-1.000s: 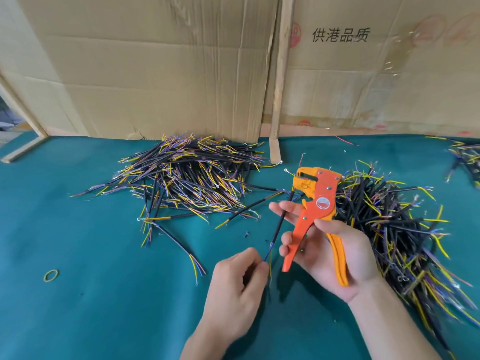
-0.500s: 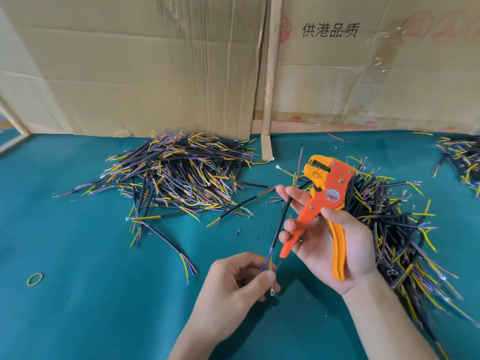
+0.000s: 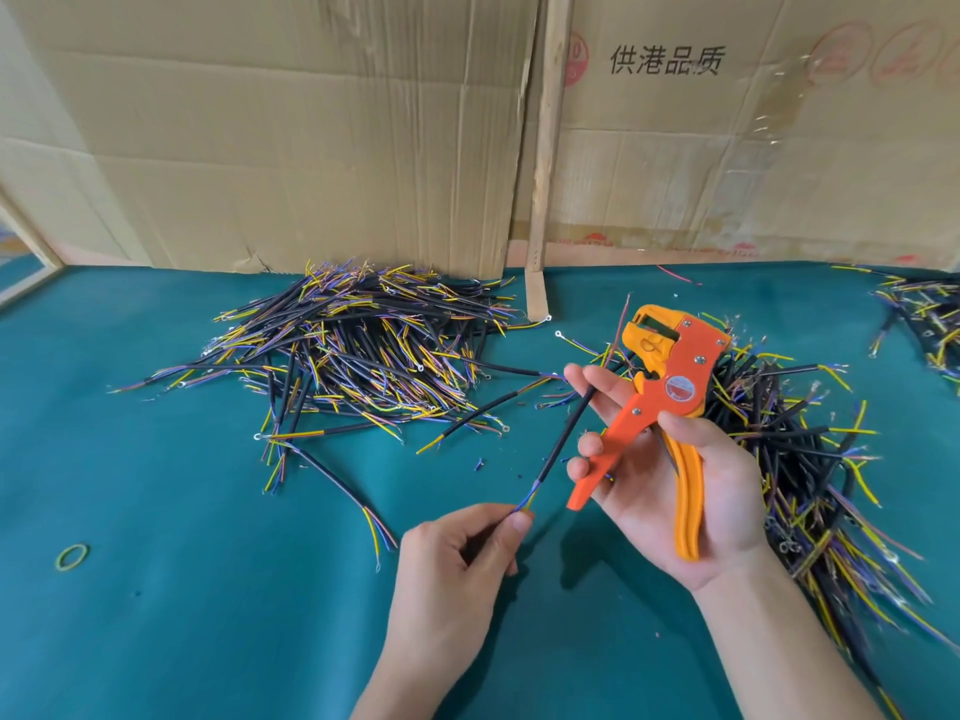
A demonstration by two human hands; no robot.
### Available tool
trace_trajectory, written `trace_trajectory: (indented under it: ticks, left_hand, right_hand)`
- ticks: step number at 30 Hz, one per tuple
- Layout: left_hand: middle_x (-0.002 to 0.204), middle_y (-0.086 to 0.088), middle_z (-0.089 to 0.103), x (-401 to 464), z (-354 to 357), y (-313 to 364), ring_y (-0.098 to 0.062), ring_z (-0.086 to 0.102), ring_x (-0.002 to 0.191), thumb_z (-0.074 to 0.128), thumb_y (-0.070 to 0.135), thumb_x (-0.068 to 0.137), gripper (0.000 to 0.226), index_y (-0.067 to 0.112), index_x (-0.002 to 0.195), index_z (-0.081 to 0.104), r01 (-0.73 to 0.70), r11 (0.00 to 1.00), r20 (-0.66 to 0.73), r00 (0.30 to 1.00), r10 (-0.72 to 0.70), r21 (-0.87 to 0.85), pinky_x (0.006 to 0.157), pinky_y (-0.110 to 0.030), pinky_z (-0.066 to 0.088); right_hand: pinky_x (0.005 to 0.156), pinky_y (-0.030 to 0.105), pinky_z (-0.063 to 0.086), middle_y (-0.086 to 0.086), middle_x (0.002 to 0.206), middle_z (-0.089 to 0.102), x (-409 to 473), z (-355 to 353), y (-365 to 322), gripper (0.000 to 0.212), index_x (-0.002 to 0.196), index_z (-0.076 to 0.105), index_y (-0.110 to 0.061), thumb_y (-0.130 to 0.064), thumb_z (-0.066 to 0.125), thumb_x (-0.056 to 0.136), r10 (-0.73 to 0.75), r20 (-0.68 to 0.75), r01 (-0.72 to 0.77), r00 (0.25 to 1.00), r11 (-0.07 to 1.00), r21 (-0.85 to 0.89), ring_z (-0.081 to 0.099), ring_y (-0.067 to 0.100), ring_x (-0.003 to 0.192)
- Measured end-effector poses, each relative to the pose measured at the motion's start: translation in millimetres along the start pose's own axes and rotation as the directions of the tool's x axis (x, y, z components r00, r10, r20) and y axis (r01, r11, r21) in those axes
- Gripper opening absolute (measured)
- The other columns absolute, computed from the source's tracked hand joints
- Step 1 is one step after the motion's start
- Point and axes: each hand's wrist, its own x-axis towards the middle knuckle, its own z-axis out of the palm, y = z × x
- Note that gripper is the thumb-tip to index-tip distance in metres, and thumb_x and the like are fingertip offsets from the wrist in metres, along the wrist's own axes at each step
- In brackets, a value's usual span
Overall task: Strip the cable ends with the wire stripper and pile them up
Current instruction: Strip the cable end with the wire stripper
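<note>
Left hand now pinching cable by its coloured tip, slid down from the black sheath; right hand still curled round stripper, fingertips steadying cable above table

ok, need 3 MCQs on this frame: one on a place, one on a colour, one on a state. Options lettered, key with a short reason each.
1. Where does the rubber band lie?
A. on the left cable pile
B. alone on the mat, far left
C. round the stripper handle

2. The wire stripper is:
A. orange and yellow
B. blue
C. black

3. The left hand:
A. lies flat on the mat
B. grips the stripper
C. pinches the cable

Key: B, it sits apart on bare mat; A, orange body, yellow handle; C, fingertips pinch the cable's coloured wires.
</note>
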Motion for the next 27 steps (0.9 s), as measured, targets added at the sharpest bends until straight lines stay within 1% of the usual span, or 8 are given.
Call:
trace_trajectory:
  ticks: [3,6,8,11,18,22,24,27]
  left_hand:
    - [0.064,0.008,0.067,1,-2,0,-0.001,0.052,0.055,0.070,0.032,0.094,0.011,0.033,0.084,0.076,0.004,1.000,0.012,1.000,-0.005,0.024,0.056,-0.018,0.042]
    - [0.078,0.010,0.071,2,-3,-2,-0.010,0.062,0.070,0.069,0.016,0.094,0.023,0.037,0.092,0.077,-0.022,0.997,0.059,0.998,0.018,0.068,0.068,-0.028,0.050]
    - [0.077,0.008,0.071,2,-2,-1,-0.012,0.061,0.066,0.067,0.027,0.091,0.013,0.036,0.092,0.075,-0.003,0.999,0.052,0.999,0.001,0.037,0.068,-0.034,0.051]
    - [0.068,0.007,0.070,2,-4,0,-0.011,0.058,0.058,0.064,0.040,0.087,0.012,0.033,0.083,0.072,0.014,1.000,0.016,1.000,-0.014,-0.005,0.061,-0.030,0.050]
    - [0.054,0.005,0.050,-1,-5,-2,-0.006,0.039,0.050,0.049,0.060,0.092,0.037,0.028,0.077,0.061,-0.048,0.998,0.069,0.997,0.045,0.052,0.050,-0.025,0.032]
    - [0.063,0.007,0.060,-1,-9,0,-0.006,0.052,0.061,0.040,0.063,0.094,0.052,0.022,0.072,0.064,-0.038,0.998,0.176,0.983,0.045,-0.041,0.059,-0.021,0.039]
    - [0.076,0.004,0.069,2,-12,1,-0.010,0.062,0.073,0.045,0.059,0.091,0.045,0.024,0.083,0.072,-0.001,0.990,0.119,0.993,0.017,-0.138,0.066,-0.019,0.045]
    - [0.081,0.004,0.072,14,-13,13,-0.017,0.066,0.080,0.055,0.051,0.088,0.026,0.031,0.089,0.072,0.024,0.990,-0.071,0.997,-0.034,-0.140,0.069,-0.022,0.049]
  right_hand:
    - [0.085,0.038,0.054,0.014,0.159,0.043,-1,0,-2,0.076,0.147,0.050,-0.002,-0.031,0.074,0.081,-0.017,-0.020,0.017,1.000,1.000,0.006,0.063,0.023,0.086]
    - [0.084,0.037,0.055,0.013,0.158,0.045,-2,0,-5,0.077,0.146,0.051,-0.003,-0.032,0.075,0.079,-0.037,-0.040,0.037,0.999,0.999,0.003,0.063,0.022,0.085]
    - [0.084,0.037,0.054,0.013,0.158,0.045,-3,0,-7,0.078,0.147,0.050,-0.003,-0.032,0.074,0.079,-0.048,-0.046,0.048,0.998,0.999,-0.004,0.063,0.022,0.086]
    - [0.085,0.036,0.054,0.011,0.159,0.044,-3,0,-10,0.078,0.148,0.049,-0.004,-0.033,0.073,0.080,-0.056,-0.045,0.056,0.997,0.998,-0.002,0.063,0.021,0.086]
    - [0.086,0.036,0.054,0.011,0.159,0.044,-4,2,-12,0.078,0.148,0.049,-0.005,-0.033,0.072,0.080,-0.075,-0.047,0.074,0.996,0.997,-0.015,0.062,0.021,0.086]
    - [0.084,0.037,0.054,0.012,0.156,0.046,-5,3,-15,0.079,0.148,0.049,-0.003,-0.033,0.072,0.079,-0.097,-0.073,0.096,0.993,0.995,-0.029,0.061,0.021,0.084]
    - [0.083,0.036,0.054,0.013,0.153,0.050,-6,3,-17,0.079,0.146,0.051,-0.002,-0.033,0.073,0.077,-0.101,-0.089,0.095,0.991,0.993,-0.069,0.061,0.022,0.083]
    - [0.081,0.038,0.055,0.016,0.151,0.050,-4,6,-16,0.079,0.145,0.053,-0.001,-0.032,0.076,0.075,-0.060,-0.072,0.049,0.996,0.988,-0.143,0.063,0.025,0.083]
